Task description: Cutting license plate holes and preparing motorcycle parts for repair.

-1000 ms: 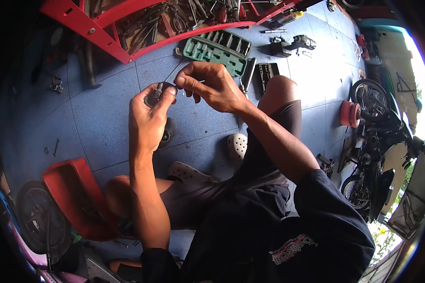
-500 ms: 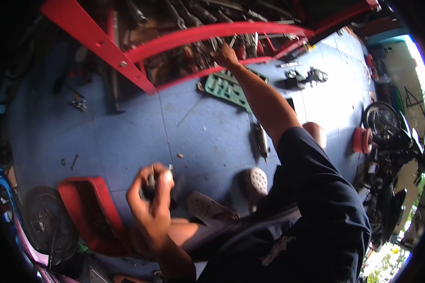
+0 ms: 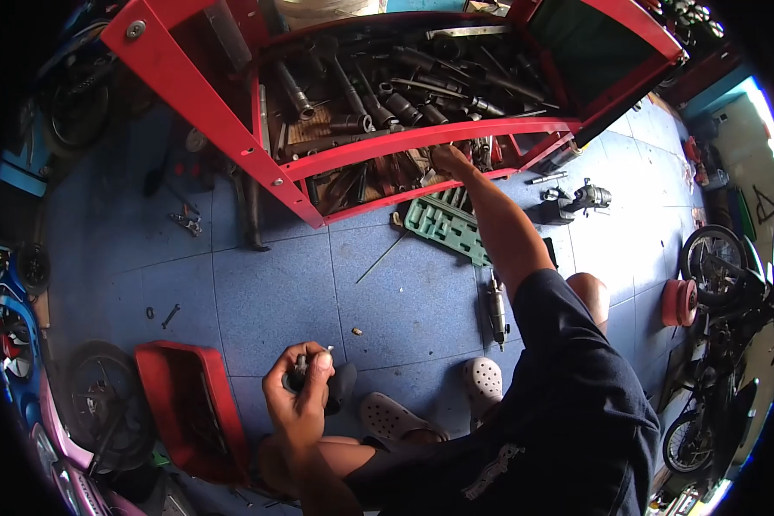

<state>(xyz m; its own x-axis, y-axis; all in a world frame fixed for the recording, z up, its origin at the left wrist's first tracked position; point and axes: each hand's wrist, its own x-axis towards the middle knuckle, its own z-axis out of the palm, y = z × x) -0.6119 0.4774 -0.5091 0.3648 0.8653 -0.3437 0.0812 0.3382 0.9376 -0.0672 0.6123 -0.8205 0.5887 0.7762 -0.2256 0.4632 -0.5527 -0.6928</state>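
My left hand (image 3: 297,397) is closed around a small dark object (image 3: 298,368) above the floor, near my knee. Most of that object is covered by the fingers, and its kind does not show. My right arm stretches forward to a red metal tool cart (image 3: 443,132). Under the cart's curved front bar, my right hand (image 3: 452,162) reaches into the lower tray among loose tools (image 3: 413,168); its fingertips are hidden there. On the upper shelf lie many dark sockets (image 3: 402,107) and wrenches (image 3: 350,89).
A green tool case (image 3: 445,227) lies open below the cart. Nearby are a power tool (image 3: 589,198) and a cylindrical metal tool (image 3: 497,311). A red bin (image 3: 181,413) stands left, with a wrench (image 3: 172,316) beyond it. Motorcycles (image 3: 714,344) line the right side.
The view has tilted, so the cart and floor things sit lower and more of the upper shelf shows. My right hand stays at the lower tray; my left hand keeps its hold.
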